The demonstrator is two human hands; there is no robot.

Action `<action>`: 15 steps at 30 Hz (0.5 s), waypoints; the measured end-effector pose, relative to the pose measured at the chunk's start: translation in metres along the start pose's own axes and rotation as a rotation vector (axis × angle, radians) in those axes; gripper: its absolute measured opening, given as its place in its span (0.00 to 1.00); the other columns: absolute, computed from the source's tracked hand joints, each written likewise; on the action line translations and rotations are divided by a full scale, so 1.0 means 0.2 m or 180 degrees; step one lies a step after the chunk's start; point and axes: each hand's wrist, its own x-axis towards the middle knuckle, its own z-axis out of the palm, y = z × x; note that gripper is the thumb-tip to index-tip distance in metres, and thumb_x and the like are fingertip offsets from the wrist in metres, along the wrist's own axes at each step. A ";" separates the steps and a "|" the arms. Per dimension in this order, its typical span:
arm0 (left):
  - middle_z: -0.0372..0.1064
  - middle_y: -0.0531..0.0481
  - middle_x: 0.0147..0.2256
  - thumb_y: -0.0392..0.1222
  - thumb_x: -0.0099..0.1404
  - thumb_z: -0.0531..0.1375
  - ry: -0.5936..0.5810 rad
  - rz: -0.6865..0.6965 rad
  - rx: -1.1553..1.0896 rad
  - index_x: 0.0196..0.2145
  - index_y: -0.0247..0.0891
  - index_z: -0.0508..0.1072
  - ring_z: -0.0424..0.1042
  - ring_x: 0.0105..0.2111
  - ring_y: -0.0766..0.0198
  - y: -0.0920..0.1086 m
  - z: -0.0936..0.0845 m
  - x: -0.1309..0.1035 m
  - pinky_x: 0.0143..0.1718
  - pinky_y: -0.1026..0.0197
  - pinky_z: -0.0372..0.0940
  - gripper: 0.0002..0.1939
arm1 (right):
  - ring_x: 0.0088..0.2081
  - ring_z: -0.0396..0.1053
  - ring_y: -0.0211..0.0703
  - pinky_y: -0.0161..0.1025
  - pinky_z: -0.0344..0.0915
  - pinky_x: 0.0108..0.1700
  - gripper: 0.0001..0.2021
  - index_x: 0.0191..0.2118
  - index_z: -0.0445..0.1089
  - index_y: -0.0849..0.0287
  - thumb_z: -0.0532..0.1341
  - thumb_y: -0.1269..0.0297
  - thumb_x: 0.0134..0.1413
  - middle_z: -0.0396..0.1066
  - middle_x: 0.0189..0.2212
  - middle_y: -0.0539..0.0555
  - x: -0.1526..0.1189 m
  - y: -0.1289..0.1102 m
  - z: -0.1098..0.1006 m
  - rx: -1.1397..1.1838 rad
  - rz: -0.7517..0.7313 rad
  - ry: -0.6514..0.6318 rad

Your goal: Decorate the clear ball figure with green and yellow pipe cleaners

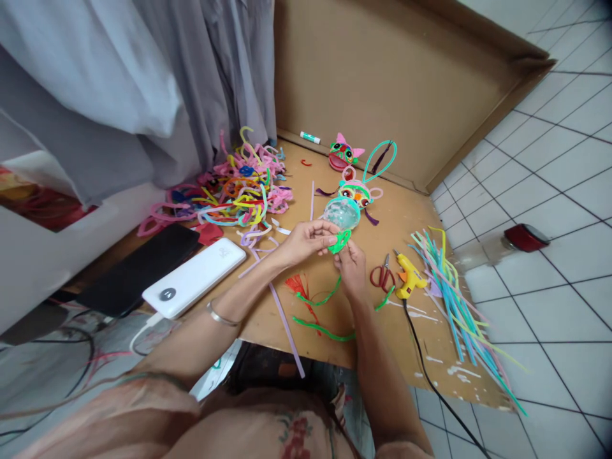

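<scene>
Between both hands is a small bent shape of bright green pipe cleaner [340,241]. My left hand [313,242] pinches its left side with thumb and fingers. The fingers of my right hand [351,262] close on its lower right edge. Just beyond them sits a rounded, translucent teal piece [342,214] with a fuzzy rim, touching or beside an animal-face craft [354,193] with pink loop ears. Loose green pipe cleaners [325,331] and a red tassel [300,285] lie on the table below my hands.
A yellow glue gun [409,275] with a black cord and red-handled scissors [383,275] lie right, near a bundle of pipe cleaners [449,293]. Left are a tangled pile of pipe cleaners [243,185], a white power bank [196,278] and a black phone-like slab [138,268]. Cardboard [373,83] stands behind.
</scene>
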 end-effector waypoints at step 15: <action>0.71 0.51 0.26 0.54 0.53 0.67 0.0361 0.0347 0.0319 0.34 0.32 0.78 0.62 0.23 0.71 -0.01 -0.01 0.00 0.26 0.67 0.58 0.20 | 0.19 0.50 0.30 0.32 0.45 0.21 0.13 0.36 0.63 0.56 0.56 0.51 0.58 0.57 0.21 0.43 -0.01 0.00 0.01 0.0086 -0.0236 -0.0093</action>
